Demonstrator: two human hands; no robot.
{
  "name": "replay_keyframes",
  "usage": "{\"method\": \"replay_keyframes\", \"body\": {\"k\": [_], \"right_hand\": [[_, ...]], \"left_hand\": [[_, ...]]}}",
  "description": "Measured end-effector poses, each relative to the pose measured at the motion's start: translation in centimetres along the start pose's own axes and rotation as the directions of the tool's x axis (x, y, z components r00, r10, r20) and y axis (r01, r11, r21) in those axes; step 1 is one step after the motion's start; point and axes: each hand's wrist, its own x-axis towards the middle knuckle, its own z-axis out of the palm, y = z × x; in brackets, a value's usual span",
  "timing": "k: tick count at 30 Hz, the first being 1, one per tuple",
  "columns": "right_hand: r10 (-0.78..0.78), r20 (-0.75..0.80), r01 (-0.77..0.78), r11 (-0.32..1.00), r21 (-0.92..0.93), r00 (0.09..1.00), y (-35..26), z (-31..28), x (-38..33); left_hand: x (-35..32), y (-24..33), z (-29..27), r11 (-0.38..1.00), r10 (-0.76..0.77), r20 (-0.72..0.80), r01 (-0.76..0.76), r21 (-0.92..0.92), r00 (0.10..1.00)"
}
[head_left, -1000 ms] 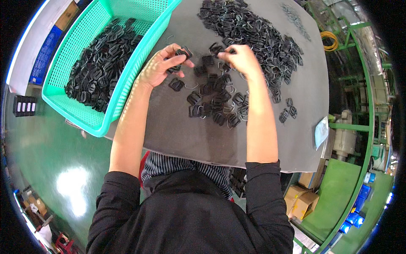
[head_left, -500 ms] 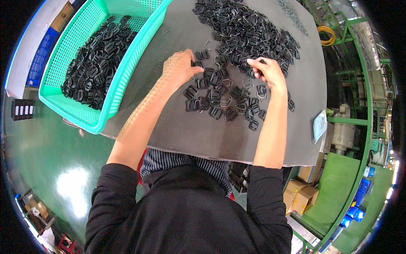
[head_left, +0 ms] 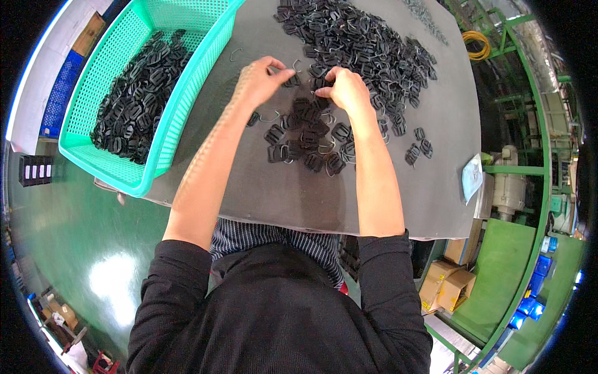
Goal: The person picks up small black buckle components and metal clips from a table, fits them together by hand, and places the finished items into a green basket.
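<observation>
On the grey table lie many small black plastic buckles (head_left: 355,40), several with bent wire hooks. My left hand (head_left: 260,82) has thumb and forefinger closing at the edge of a black buckle (head_left: 291,81); its wire hook (head_left: 296,65) stands out just beyond the fingertips. To its right, my right hand (head_left: 347,90) is curled in a pinch at a dark buckle (head_left: 319,83), partly hidden by the fingers. Below both hands is a looser scatter of buckles (head_left: 313,138). One buckle (head_left: 253,118) lies apart beneath my left wrist, beside a wire hook (head_left: 270,116).
A turquoise mesh basket (head_left: 163,146) at the left holds a heap of similar buckles. A pile of loose wire hooks (head_left: 430,22) lies at the far right. A single hook (head_left: 236,54) is near the basket, and a pale blue packet (head_left: 471,179) sits at the right edge.
My right hand has moved left toward my left hand. My left hand has shifted slightly away from me. Some buckles at the right of the scatter have changed places.
</observation>
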Motion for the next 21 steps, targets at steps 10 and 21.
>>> {"method": "replay_keyframes", "body": {"k": [10,21], "right_hand": [[-0.047,0.209,-0.059,0.879,0.472,0.977,1.6,-1.8,-0.8],[-0.638,-0.128,0.548,0.52,0.656,0.759,-20.1,-9.7,-1.0]], "left_hand": [[-2.3,1.6,-0.5,0.996,-0.004,0.036,0.001,0.084,0.999],[-8.6,3.8,-20.6,0.705,0.483,-0.595,0.119,0.7,0.642]]}}
